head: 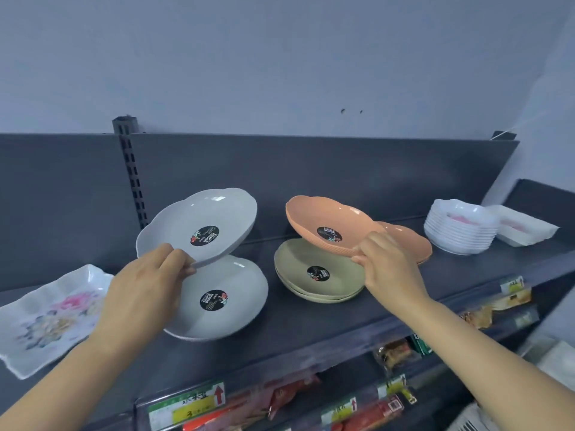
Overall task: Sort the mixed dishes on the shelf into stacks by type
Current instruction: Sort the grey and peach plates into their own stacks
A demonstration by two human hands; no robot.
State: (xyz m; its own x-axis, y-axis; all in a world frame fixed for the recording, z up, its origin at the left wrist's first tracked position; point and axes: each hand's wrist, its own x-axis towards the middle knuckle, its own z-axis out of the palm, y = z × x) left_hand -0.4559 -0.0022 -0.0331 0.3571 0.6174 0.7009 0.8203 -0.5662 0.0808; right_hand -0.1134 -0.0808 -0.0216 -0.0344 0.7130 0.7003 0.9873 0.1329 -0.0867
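Observation:
My left hand point(146, 284) grips the near rim of a grey scalloped dish point(199, 219), tilted and lifted above another grey dish point(230, 293) that lies on the dark shelf point(311, 325). My right hand point(389, 262) pinches the near rim of an orange dish point(323, 219), held tilted over a small stack of beige dishes point(298, 265). Another orange dish point(410, 241) lies on the shelf behind my right hand. Each dish carries a round black label.
A flowered white rectangular tray point(53, 315) lies at the shelf's left end. At the right stand a stack of white bowls point(457, 228) and white rectangular dishes point(525, 228). Packaged goods and price tags fill the lower shelf point(389, 409).

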